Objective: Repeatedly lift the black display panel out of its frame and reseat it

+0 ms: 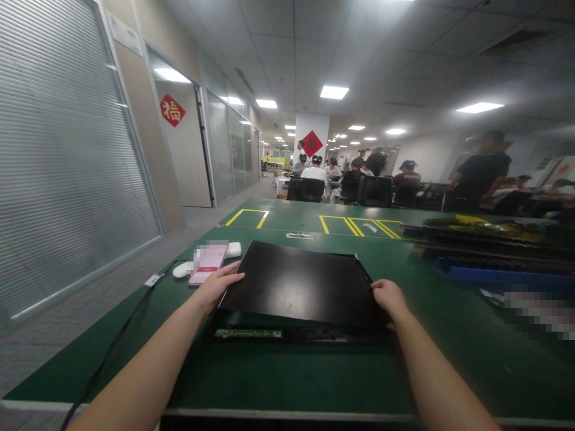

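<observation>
A flat, glossy black display panel (300,284) spans the space between my hands, tilted over a black frame (332,334). My left hand (220,284) grips the panel's left edge, fingers on top near the corner. At the right edge, my right hand (390,298) is closed with thumb and fingers pinching the side. Below the panel's near edge, a narrow green circuit board (248,333) shows on the frame. Most of the frame is hidden under the panel.
On the green table (296,383), a phone (209,262), a white mouse (182,270) and a white case (233,249) sit left. A black cable (114,344) crosses the left edge. Stacked dark strips (476,239) and a blue strip (489,272) lie right. People sit beyond.
</observation>
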Demonstrator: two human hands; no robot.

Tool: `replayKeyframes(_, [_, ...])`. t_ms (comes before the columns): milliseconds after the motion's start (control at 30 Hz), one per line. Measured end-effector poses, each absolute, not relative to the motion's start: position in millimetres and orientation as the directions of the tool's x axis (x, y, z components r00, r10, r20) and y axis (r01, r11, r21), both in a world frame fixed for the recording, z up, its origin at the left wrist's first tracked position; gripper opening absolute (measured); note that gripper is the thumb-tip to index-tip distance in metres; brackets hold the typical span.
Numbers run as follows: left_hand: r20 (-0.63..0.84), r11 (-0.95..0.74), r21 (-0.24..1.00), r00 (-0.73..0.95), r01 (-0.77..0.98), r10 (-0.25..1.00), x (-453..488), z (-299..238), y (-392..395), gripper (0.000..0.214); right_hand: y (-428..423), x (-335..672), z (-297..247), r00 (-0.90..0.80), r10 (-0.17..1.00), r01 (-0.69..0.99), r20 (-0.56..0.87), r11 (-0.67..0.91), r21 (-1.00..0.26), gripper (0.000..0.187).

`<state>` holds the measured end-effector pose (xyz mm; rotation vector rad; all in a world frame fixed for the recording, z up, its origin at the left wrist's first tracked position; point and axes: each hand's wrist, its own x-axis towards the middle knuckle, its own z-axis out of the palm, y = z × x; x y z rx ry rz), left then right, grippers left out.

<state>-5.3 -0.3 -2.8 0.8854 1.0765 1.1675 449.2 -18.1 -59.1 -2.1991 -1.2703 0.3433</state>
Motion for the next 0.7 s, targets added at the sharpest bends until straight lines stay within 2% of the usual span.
replayKeyframes(133, [-0.146, 0.158, 0.953, 0.064, -0.260, 0.987, -4.2, 3.5, -5.5, 0.056, -16.7, 450.6, -60.5, 0.518, 0.853, 0.709, 0.066, -0.385, -0.591, 0.026])
replayKeyframes(400, [-0.111, 0.137, 0.944, 0.102, -0.301, 0.989, -0.9, 11.7, -10.7, 0.066, -15.3, 453.1, -59.7, 0.486, 0.872, 0.724, 0.050, -0.370, -0.582, 0.022])
replayKeyframes(600, [-0.080, 0.108, 0.932, 0.094, -0.347, 0.992, 1.5, 12.1, -10.7, 0.075, -11.7, 453.4, -58.7, 0.511, 0.857, 0.686, 0.064, -0.362, -0.631, 0.041])
replayKeyframes(700, [-0.034, 0.071, 0.927, 0.106, -0.369, 0.994, 1.7, 10.5, -10.5, 0.081, -11.0, 453.8, -58.6, 0.489, 0.870, 0.678, 0.062, -0.335, -0.654, 0.042])
